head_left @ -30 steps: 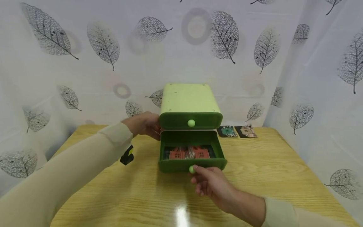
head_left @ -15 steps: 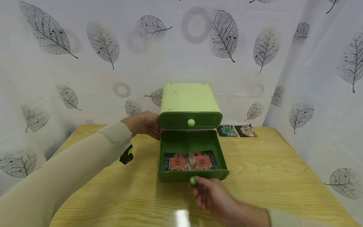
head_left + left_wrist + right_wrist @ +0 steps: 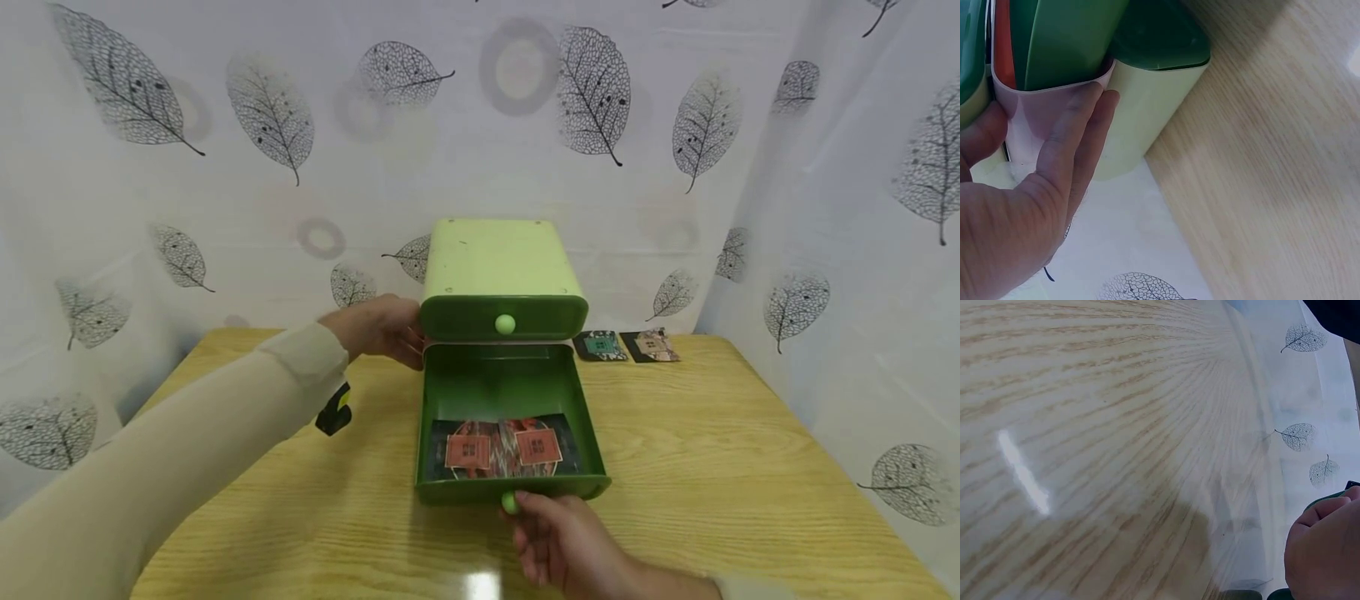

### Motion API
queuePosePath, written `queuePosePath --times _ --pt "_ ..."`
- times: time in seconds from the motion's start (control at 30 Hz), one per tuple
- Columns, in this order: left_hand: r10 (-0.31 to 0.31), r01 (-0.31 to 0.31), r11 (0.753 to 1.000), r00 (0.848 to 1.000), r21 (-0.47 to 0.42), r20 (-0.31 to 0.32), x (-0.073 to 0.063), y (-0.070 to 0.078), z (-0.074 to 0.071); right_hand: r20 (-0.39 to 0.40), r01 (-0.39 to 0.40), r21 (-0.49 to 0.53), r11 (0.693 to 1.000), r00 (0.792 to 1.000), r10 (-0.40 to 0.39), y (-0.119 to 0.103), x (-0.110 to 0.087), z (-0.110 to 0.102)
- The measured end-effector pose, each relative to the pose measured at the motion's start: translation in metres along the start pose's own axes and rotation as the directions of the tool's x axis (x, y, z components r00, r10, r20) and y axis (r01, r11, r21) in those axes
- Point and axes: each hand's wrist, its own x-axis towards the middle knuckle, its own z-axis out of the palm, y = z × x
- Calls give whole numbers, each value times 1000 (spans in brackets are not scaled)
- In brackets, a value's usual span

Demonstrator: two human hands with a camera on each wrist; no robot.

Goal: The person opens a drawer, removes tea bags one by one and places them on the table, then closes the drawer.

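A small drawer cabinet (image 3: pixel 502 258) with a pale yellow-green top stands mid-table, its upper green drawer shut behind a round knob (image 3: pixel 506 324). Below, the green drawer (image 3: pixel 495 379) is pulled far out, with two black-and-red sachets (image 3: pixel 468 452) lying side by side near its front. My right hand (image 3: pixel 573 537) pinches that drawer's light green knob (image 3: pixel 510 502) between thumb and finger. On the cabinet's left side rests my left hand (image 3: pixel 382 329). In the left wrist view, its straight fingers (image 3: pixel 1063 140) lie along the pink middle wall (image 3: pixel 1025 112), thumb spread apart.
Two more sachets, one green-labelled (image 3: pixel 601 345) and one tan-labelled (image 3: pixel 651 344), lie right of the cabinet. A black and yellow item (image 3: pixel 334 410) is partly hidden by the left sleeve. A leaf-print cloth (image 3: pixel 480 150) hangs behind the wooden table (image 3: pixel 712 442).
The lower drawer has slid further out toward me, with my right hand on its knob. The sachets inside have come along and show fully now. My left hand has stayed in place.
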Motion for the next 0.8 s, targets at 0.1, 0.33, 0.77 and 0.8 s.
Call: queuePosePath --times 0.1,0.33,0.77,0.8 --pt "-12 12 1000 1000 4 -1 0 1 0 0 -5 -9 1000 1000 5 2 -1 -1" --pt "-15 15 1000 1000 10 19 -2 0 -2 -20 -14 -39 999 1000 13 6 -4 -2" --pt "-20 20 1000 999 -17 34 -2 0 -2 -74 -17 -75 997 997 11 20 1 -7" --pt "-20 21 1000 999 -20 34 -1 0 -2 -81 -19 -75 997 997 13 21 1 -7"
